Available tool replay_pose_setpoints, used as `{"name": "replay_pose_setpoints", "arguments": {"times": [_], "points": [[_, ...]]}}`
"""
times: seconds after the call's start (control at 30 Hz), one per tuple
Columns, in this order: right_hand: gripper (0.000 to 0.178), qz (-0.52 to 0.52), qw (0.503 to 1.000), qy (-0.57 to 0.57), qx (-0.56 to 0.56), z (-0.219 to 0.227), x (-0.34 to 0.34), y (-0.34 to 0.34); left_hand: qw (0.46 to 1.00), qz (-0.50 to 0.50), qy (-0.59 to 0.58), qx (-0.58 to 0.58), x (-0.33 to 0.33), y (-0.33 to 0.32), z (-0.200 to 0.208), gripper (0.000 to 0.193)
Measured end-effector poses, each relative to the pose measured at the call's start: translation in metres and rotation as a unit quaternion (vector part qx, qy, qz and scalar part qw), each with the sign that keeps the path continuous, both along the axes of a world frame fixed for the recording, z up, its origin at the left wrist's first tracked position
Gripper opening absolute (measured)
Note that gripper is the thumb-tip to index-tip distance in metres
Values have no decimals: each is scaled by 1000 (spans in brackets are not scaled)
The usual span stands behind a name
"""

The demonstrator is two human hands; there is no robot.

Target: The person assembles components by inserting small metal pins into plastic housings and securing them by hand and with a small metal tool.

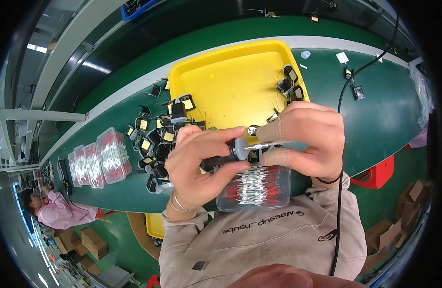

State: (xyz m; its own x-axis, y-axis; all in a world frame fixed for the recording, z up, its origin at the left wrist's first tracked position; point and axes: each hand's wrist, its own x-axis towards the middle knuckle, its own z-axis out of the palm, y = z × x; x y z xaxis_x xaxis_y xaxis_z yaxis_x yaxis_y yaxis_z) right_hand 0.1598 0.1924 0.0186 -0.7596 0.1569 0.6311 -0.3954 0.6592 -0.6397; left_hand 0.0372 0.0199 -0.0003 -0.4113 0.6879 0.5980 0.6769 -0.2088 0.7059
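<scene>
My left hand [194, 161] is closed round a black cylindrical part [217, 161] with a pale grey round collar [240, 149] at its right end. Thumb and forefinger of my right hand [312, 137], both wrapped in tan tape, pinch a thin silvery-white piece [261, 145]. Its left tip meets or overlaps the collar; whether it is joined there I cannot tell. Just below the hands sits a clear plastic box [253, 208] of red and white wire pieces. Behind them, a small round part [252, 130] shows between the hands.
A yellow tray [225, 86] lies beyond my hands, with black parts along its right side. Many black wired parts [156, 139] are heaped to its left. Several clear boxes [110, 156] stand farther left. A black cable [340, 158] hangs past my right arm. A co-worker [62, 211] sits far left.
</scene>
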Motion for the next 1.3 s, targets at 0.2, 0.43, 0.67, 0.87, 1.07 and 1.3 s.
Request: {"name": "replay_pose_setpoints", "arguments": {"times": [0.2, 0.43, 0.67, 0.87, 1.07, 1.3], "points": [[24, -11, 1000, -1, 23, 0, -1, -3, 999, -32, 12, -9, 1, 1, -1, 36], [26, -58, 996, -45, 51, 7, -1, -11, 998, 33, -54, 15, 7, 5, -6, 29], [35, -64, 987, 66, 130, -7, -4, -9, 996, 23, -61, 64, 11, 5, -12, 28], [37, -52, 961, 194, 188, -11, -9, -15, 991, 30, -9, 131, 16, -2, -17, 29], [29, 34, 992, 102, 70, -13, -10, -15, 979, -74, -186, 28, 5, -8, -1, 25], [25, -46, 997, 58, -16, -17, -16, -26, 969, -50, -239, 44, 5, -3, 1, 23]]}}
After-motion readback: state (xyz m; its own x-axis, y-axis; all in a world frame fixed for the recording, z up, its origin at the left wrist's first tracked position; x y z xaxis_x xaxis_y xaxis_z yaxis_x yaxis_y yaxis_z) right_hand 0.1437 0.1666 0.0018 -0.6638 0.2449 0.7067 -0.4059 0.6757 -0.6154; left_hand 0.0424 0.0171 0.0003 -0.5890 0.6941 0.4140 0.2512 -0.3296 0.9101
